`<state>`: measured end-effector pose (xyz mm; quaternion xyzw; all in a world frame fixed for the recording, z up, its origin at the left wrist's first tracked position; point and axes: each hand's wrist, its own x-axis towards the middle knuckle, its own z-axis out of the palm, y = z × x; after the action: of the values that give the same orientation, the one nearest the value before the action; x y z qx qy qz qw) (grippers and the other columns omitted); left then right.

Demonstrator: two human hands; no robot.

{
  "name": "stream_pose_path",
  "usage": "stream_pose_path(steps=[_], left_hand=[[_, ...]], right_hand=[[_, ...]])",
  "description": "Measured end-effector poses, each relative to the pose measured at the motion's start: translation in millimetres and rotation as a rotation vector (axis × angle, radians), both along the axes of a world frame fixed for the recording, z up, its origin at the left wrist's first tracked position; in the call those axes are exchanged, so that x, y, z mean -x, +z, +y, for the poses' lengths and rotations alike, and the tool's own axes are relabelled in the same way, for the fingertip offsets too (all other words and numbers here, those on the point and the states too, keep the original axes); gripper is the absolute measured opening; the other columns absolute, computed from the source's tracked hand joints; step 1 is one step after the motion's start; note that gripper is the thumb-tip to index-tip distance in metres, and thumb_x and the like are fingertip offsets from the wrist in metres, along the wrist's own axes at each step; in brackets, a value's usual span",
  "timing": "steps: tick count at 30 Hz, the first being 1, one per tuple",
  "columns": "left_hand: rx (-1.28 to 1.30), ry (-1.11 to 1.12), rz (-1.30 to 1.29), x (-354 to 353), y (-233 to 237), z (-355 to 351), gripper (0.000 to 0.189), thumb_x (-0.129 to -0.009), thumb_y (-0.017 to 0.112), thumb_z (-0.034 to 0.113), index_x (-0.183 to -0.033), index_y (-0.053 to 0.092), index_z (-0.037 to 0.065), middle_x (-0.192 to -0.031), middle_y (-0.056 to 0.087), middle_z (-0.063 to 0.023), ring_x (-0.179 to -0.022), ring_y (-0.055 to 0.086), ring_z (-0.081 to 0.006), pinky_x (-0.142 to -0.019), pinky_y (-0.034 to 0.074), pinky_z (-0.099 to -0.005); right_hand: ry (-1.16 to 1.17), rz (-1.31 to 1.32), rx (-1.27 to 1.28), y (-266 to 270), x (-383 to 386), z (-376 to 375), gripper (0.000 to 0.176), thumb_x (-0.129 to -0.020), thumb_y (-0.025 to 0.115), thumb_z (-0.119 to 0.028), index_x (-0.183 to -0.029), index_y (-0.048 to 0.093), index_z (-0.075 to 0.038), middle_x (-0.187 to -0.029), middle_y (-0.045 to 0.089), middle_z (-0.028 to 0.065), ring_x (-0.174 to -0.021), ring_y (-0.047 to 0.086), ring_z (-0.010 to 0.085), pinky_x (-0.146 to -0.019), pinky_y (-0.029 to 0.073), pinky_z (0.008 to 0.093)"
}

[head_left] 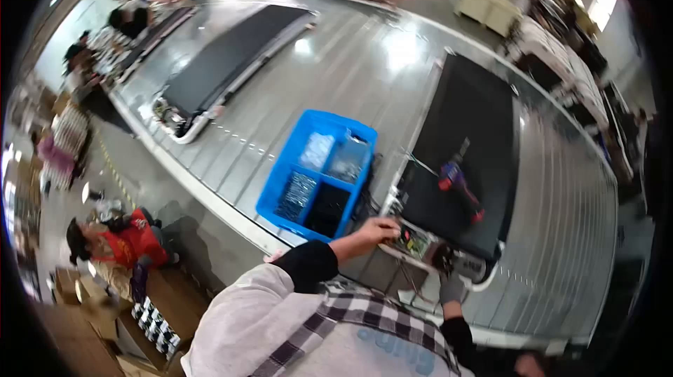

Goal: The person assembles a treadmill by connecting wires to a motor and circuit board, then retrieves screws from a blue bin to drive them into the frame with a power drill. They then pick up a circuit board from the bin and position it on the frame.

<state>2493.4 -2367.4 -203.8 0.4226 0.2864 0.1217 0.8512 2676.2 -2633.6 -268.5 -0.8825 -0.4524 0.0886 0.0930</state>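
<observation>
My left hand [380, 230] is at the near left corner of a black-belted machine [466, 117], beside exposed wiring and a green part [413, 242]. Its fingers are pressed together; what they hold is too small to make out. My right hand [451, 287], in a grey glove, is at the near end of the same machine, below a dark motor-like part [443, 256]; its fingers are mostly hidden. On the belt lies a red and blue power drill [456, 177]. A blue divided bin [270, 193] of screws and small bagged parts stands left of the machine.
Another black-belted machine [231, 61] lies farther left on the metal roller table [336, 54]. A person in a red vest [137, 240] is at the lower left beside cardboard boxes [105, 314]. More people work at the far left.
</observation>
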Motion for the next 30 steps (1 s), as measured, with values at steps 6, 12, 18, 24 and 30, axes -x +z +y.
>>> stream_pose_path(steps=[6, 12, 18, 24, 30], left_hand=[[0.198, -0.168, 0.131, -48, -13, -83, 0.014, -0.087, 0.058, 0.009, -0.096, 0.057, -0.001, -0.080, 0.057, -0.0027, -0.067, 0.052, -0.0091, -0.060, 0.044, -0.0217], [0.172, -0.184, 0.359, -109, -38, -157, 0.011, -0.082, 0.064, 0.007, -0.091, 0.060, 0.002, -0.073, 0.058, -0.0009, -0.059, 0.051, -0.0086, -0.053, 0.042, -0.0206], [0.357, -0.346, 0.496, -107, -51, -189, 0.014, -0.082, 0.063, 0.005, -0.096, 0.063, 0.002, -0.076, 0.062, -0.0014, -0.059, 0.053, -0.0084, -0.055, 0.045, -0.0204], [0.298, -0.369, 0.493, -111, -57, -189, 0.014, -0.084, 0.062, 0.005, -0.097, 0.062, 0.000, -0.084, 0.064, -0.0029, -0.068, 0.054, -0.0086, -0.062, 0.044, -0.0203], [0.076, -0.415, 0.467, -115, -55, -194, 0.011, -0.081, 0.065, 0.005, -0.090, 0.065, 0.000, -0.077, 0.064, -0.0027, -0.062, 0.054, -0.0077, -0.057, 0.043, -0.0214]], right_hand=[[-0.234, 0.182, 0.077, -3, -18, -29, 0.015, -0.086, 0.046, -0.019, -0.085, 0.054, -0.006, -0.071, 0.061, 0.0193, -0.069, 0.060, 0.0386, -0.059, 0.046, 0.0486], [-0.489, 1.183, -0.211, 46, -28, -62, 0.024, -0.082, 0.051, -0.020, -0.075, 0.060, 0.001, -0.069, 0.061, 0.0156, -0.063, 0.060, 0.0280, -0.059, 0.047, 0.0372], [-0.554, 1.588, -0.334, 26, -15, -80, 0.022, -0.088, 0.049, -0.018, -0.077, 0.058, -0.001, -0.064, 0.059, 0.0076, -0.055, 0.057, 0.0159, -0.052, 0.046, 0.0291], [-0.359, 1.292, -0.245, 27, -20, -82, 0.026, -0.087, 0.049, -0.020, -0.074, 0.058, 0.001, -0.063, 0.059, 0.0123, -0.059, 0.059, 0.0215, -0.057, 0.045, 0.0346], [-0.297, 1.143, -0.212, 30, -18, -82, 0.027, -0.087, 0.050, -0.022, -0.075, 0.058, 0.001, -0.065, 0.060, 0.0127, -0.062, 0.061, 0.0229, -0.058, 0.046, 0.0345]])
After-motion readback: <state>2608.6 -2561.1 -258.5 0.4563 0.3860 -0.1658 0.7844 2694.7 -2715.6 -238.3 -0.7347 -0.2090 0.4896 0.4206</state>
